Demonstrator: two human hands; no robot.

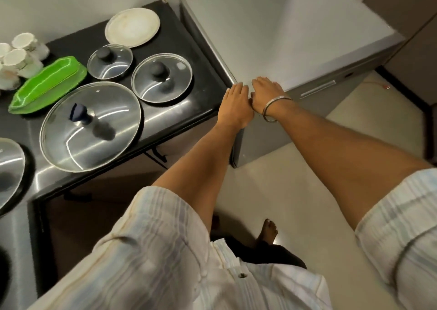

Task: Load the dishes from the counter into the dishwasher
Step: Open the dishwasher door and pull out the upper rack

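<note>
Both hands are down side by side at the near corner of the grey dishwasher [295, 37], where its top meets the dark counter [189, 111]. The left hand [235, 107] lies palm down, fingers straight and close together, tips on the corner edge. The right hand [266, 92] sits just beside it, touching at the thumb side, fingers straight and together, flat on the dishwasher's top; a bangle [275, 108] hangs at that wrist. Neither hand holds anything.

The dishes wait on the counter, all to the left of the fingers. Nearest the left fingertips is the mid-sized glass lid [162, 78] with a dark knob. Beyond it, further left, the small lid [109, 61]; nearer the camera, the big lid [91, 126]. Past the fingertips toward the wall lies a white plate [132, 27]. Well apart on the far left, a green tray [48, 83] and a cluster of white cups [22, 56], blurred, perhaps lying on their sides. One more lid [9, 170] peeks in at the left edge.

The dishwasher's front is shut, as far as this angle shows.
</note>
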